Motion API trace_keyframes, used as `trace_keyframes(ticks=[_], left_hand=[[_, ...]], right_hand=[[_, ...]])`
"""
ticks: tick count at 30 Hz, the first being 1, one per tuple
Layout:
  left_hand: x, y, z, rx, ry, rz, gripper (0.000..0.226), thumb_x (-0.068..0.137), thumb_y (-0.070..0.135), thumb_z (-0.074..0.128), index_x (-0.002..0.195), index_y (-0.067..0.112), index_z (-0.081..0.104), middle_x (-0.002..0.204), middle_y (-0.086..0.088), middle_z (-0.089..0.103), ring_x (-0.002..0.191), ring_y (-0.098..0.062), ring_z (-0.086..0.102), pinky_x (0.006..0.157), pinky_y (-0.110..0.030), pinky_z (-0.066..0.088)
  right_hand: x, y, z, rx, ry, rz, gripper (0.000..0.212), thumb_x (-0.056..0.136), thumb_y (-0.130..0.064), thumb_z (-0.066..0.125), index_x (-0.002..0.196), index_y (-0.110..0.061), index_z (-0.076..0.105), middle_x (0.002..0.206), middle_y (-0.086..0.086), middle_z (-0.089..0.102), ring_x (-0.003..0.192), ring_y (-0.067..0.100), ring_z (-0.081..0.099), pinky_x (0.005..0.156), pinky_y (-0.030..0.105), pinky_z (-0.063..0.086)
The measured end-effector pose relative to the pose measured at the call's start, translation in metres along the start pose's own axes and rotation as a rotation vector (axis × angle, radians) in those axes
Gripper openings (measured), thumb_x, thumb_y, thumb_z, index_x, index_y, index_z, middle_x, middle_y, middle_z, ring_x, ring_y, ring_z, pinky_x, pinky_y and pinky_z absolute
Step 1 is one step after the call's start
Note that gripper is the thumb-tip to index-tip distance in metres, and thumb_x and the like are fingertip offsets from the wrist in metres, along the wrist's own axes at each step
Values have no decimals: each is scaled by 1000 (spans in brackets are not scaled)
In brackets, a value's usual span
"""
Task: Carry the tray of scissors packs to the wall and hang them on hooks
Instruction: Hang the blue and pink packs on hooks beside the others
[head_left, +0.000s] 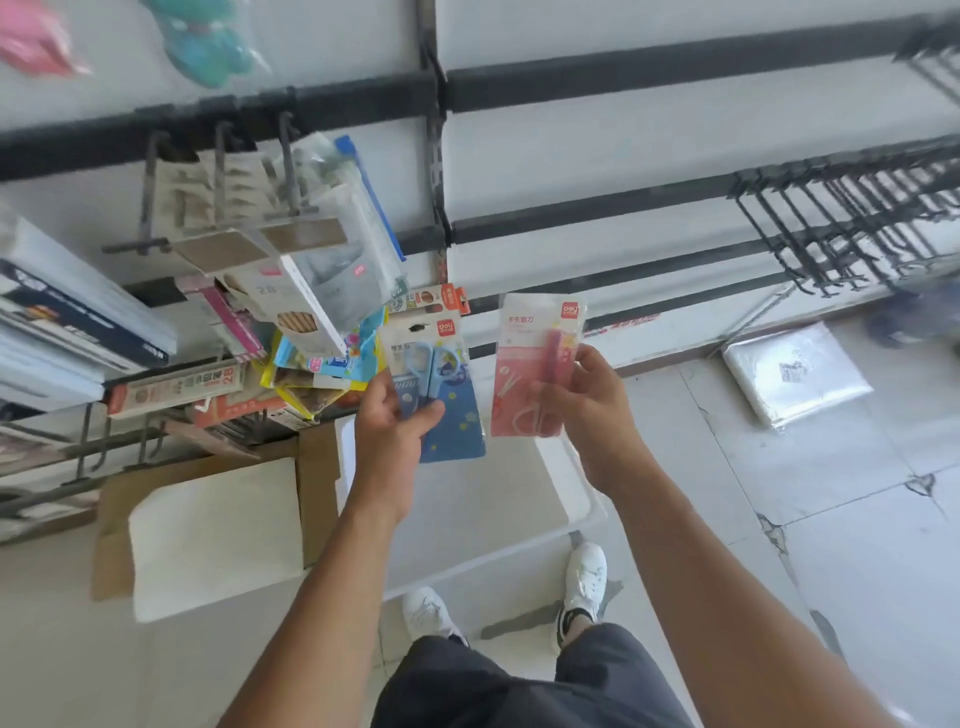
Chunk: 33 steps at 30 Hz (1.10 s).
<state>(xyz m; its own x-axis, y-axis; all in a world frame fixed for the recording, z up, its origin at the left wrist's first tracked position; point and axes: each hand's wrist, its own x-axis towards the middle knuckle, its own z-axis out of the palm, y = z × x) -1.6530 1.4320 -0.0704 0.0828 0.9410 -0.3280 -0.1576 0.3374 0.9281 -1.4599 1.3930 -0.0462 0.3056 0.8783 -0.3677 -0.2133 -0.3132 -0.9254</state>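
My left hand grips a blue scissors pack by its lower left part. My right hand pinches a pink scissors pack by its right edge. Both packs are held upright side by side in front of the white wall panel. Below my hands a white tray rests on the floor, partly hidden by my arms. Bare black hooks stick out from the wall rails at the right.
Hooks at the left carry pencil boxes and other stationery packs. Books are stacked at far left. A cardboard box with a white sheet stands left of the tray. A plastic-wrapped bundle lies on the tiled floor at right.
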Motion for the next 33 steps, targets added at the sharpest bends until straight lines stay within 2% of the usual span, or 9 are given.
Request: trace_keyframes(ticks=[2, 5, 9, 12, 14, 17, 25, 30, 33], left_hand=[[-9, 22, 14, -31, -20, 61, 38, 87, -13, 59, 120, 6, 57, 101, -11, 73, 73, -8, 71, 57, -18, 51], [-23, 50, 39, -56, 0, 169, 37, 86, -14, 62, 117, 8, 59, 90, 0, 78, 76, -10, 73, 63, -23, 56], [-47, 76, 82, -89, 49, 281, 42, 85, -11, 66, 120, 9, 59, 97, -2, 78, 85, -18, 73, 71, -33, 60], [-67, 91, 129, -131, 90, 355, 47, 84, -9, 68, 125, 10, 57, 104, -6, 75, 88, -19, 73, 73, -34, 59], [-80, 101, 163, -149, 101, 411, 44, 83, -11, 68, 116, 16, 61, 98, 0, 77, 83, -14, 73, 70, -30, 58], [-96, 118, 210, -154, 111, 492, 45, 82, -12, 68, 116, 16, 63, 100, -1, 78, 85, -15, 72, 77, -32, 58], [-119, 180, 287, -170, 98, 643, 43, 82, -8, 70, 118, 15, 62, 100, 0, 79, 89, -17, 74, 76, -33, 58], [-111, 220, 319, -147, 57, 743, 44, 83, -9, 69, 118, 16, 62, 99, 1, 79, 87, -16, 74, 77, -29, 57], [-98, 244, 338, -147, 21, 788, 43, 82, -6, 71, 118, 17, 62, 100, 1, 79, 84, -15, 75, 73, -30, 59]], right_hand=[[-7, -22, -8, 14, -17, -46, 36, 86, 17, 58, 116, -2, 56, 98, 14, 76, 75, 23, 76, 64, 39, 60], [-15, -52, -28, 37, -38, -130, 39, 87, 15, 59, 122, -1, 55, 101, 14, 76, 77, 21, 77, 61, 31, 59], [-24, -91, -70, 41, -101, -246, 39, 88, 12, 62, 121, -7, 53, 83, 0, 79, 67, 13, 75, 53, 24, 55], [-32, -122, -115, 25, -185, -312, 38, 88, 10, 64, 119, -11, 54, 88, 6, 79, 68, 20, 75, 56, 31, 56], [-36, -145, -147, 38, -213, -344, 36, 89, 8, 65, 119, -9, 55, 97, 13, 78, 74, 25, 77, 61, 35, 60], [-41, -181, -187, 22, -233, -418, 35, 91, 6, 65, 122, -7, 55, 103, 18, 77, 82, 32, 77, 68, 45, 63], [-39, -267, -233, 82, -252, -602, 32, 92, 2, 67, 121, -12, 60, 97, 11, 79, 83, 29, 78, 69, 48, 63], [-30, -310, -239, 138, -246, -711, 30, 93, 3, 65, 119, -12, 63, 92, -1, 80, 76, 15, 77, 58, 27, 59], [-18, -336, -245, 171, -222, -760, 28, 94, 2, 65, 117, -12, 62, 90, -5, 80, 76, 13, 77, 57, 28, 59]])
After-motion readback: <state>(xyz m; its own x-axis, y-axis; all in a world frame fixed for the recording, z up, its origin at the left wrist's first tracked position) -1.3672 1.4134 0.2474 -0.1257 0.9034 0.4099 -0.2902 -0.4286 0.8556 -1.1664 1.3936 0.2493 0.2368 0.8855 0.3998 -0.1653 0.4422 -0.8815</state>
